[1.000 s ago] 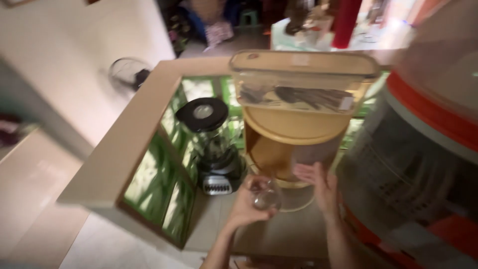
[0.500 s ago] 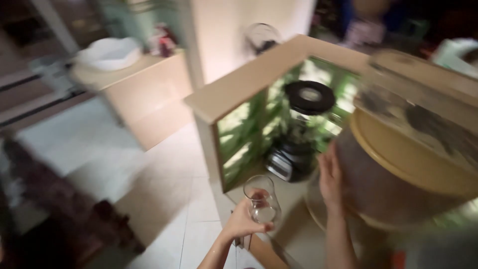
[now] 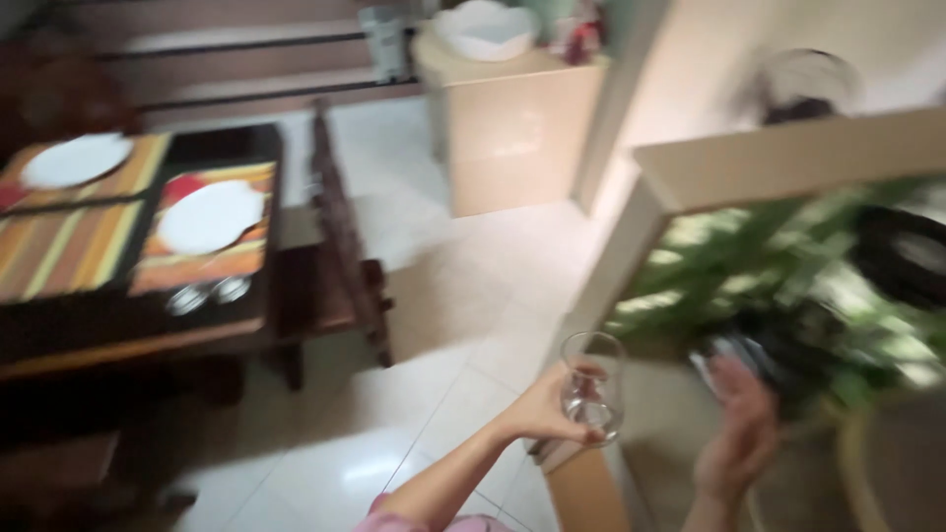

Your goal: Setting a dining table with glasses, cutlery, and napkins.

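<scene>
A: Holding a clear glass (image 3: 592,386) w/ the left hand (image 3: 548,409), fingers wrapped round its lower bowl, grip closed on it. Glass is upright, up in the air, over the pale tiled floor (image 3: 463,325) and just left of the low wooden counter (image 3: 778,158).

B: And the right hand (image 3: 737,433)?

A: Right of the glass, near it but apart. Open, palm out, fingers loosely spread, nothing in it. Blurred tho, so can't say if it touches the counter behind.

B: How'd the glass handle?

A: My guess: light, stiff, thin-walled, smooth, so prob slippery and def fragile. Hard tiles under it, a drop would likely shatter it. Best hold is where the hand has it now, round the narrower lower part, not at the rim. Looks empty or nearly so; too blurry to be sure.

B: What else is round it?

A: Far left of the glass, a dark wooden table (image 3: 148,325) w/ striped placemats (image 3: 207,251) and two white plates (image 3: 210,217), a dark chair (image 3: 340,256) pulled beside it. Up beyond the glass, a light cabinet (image 3: 517,138) w/ a white bowl (image 3: 485,28) on top. Right of the glass, behind the open hand, green leaf-patterned panels (image 3: 788,266) on the counter side and a dark blender-like appliance (image 3: 902,261), badly smeared.
</scene>
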